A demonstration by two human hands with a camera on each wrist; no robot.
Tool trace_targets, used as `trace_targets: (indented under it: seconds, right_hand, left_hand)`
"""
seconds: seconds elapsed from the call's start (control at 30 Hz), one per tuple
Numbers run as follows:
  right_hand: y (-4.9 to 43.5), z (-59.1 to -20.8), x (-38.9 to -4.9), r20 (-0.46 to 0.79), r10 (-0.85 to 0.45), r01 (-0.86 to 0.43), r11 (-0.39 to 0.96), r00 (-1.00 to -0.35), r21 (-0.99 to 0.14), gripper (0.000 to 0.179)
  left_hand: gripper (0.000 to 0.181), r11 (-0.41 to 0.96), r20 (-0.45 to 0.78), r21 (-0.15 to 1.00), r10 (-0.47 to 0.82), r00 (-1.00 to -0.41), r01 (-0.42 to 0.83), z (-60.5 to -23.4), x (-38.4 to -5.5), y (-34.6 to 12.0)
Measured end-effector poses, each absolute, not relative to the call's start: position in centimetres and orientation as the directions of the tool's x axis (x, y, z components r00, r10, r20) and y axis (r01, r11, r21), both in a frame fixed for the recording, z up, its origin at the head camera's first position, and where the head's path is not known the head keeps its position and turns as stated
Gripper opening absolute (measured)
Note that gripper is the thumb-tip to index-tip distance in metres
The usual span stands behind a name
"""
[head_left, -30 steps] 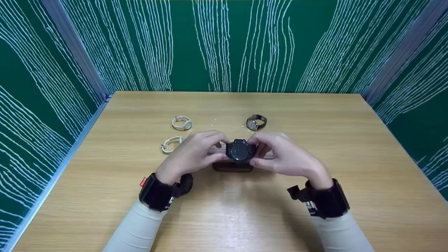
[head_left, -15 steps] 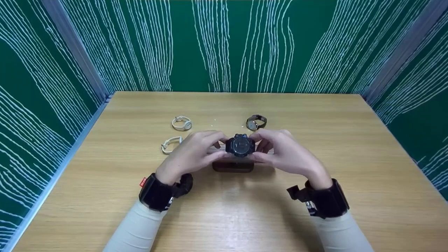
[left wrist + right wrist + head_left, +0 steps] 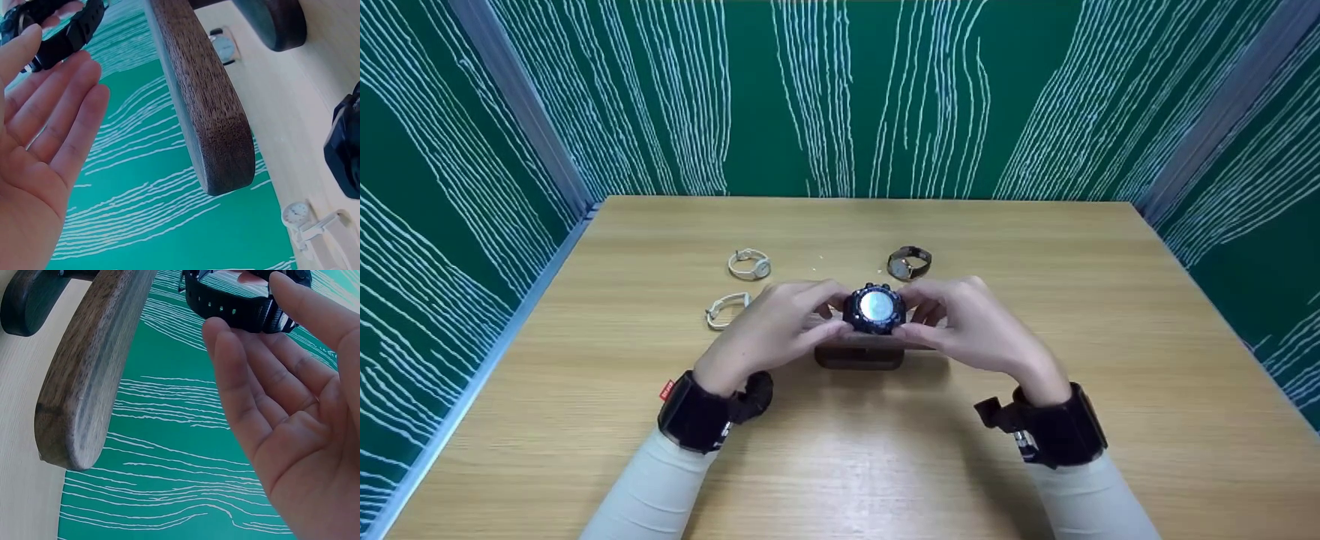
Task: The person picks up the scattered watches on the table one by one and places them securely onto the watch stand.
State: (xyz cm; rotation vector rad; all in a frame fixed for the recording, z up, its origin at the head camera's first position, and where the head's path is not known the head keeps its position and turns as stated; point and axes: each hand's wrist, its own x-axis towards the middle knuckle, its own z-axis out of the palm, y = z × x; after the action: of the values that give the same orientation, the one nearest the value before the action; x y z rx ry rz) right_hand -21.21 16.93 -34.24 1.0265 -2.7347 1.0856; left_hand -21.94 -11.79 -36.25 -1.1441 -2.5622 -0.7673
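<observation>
Left hand (image 3: 784, 322) and right hand (image 3: 969, 322) pinch the watch (image 3: 875, 308) above the stand (image 3: 859, 358). Judged light, case (image 3: 876, 306) stiff, strap (image 3: 247, 316) flexible; best held at the case sides.

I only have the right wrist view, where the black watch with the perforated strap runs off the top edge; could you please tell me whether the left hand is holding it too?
Observer: Yes, the left hand grips the black watch on the side opposite the right hand.
Operator: Thank you; could you kindly say how its dial looks?
Observer: In the head view the round dial shows bright and pale; I cannot tell whether it is lit or reflecting.
Operator: And is another watch beyond the right hand, please?
Observer: Yes, a dark-strapped watch with a pale round dial is on the light wooden table there.
</observation>
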Motion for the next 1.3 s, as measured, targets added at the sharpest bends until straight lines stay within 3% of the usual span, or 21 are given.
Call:
trace_targets:
  seconds: [0.5,0.67,0.83,1.07,1.3]
  right_hand:
    - [16.7,-34.2,-21.3,0.210,-0.578,-0.574,0.571,-0.789,-0.586,0.030]
    - [16.8,-34.2,-21.4,0.215,-0.569,-0.575,0.585,-0.794,-0.572,0.029]
    - [17.3,-34.3,-21.6,0.243,-0.549,-0.578,0.594,-0.800,-0.560,0.026]
    - [18.4,-34.1,-22.0,0.258,-0.506,-0.556,0.621,-0.823,-0.553,0.026]
    - [19.3,-33.9,-22.3,0.264,-0.444,-0.512,0.658,-0.856,-0.552,0.025]
  left_hand:
    - [0.035,0.558,0.368,0.403,0.627,-0.686,0.726,-36.2,-21.9,-11.9]
    - [0.041,0.593,0.356,0.360,0.626,-0.694,0.720,-36.4,-22.1,-12.1]
    - [0.053,0.688,0.299,0.339,0.567,-0.767,0.641,-36.4,-22.2,-12.6]
    - [0.053,0.838,0.229,0.362,0.345,-0.910,0.409,-36.7,-22.5,-13.6]
    - [0.052,0.831,0.111,0.485,0.249,-0.962,0.271,-37.2,-23.0,-14.5]
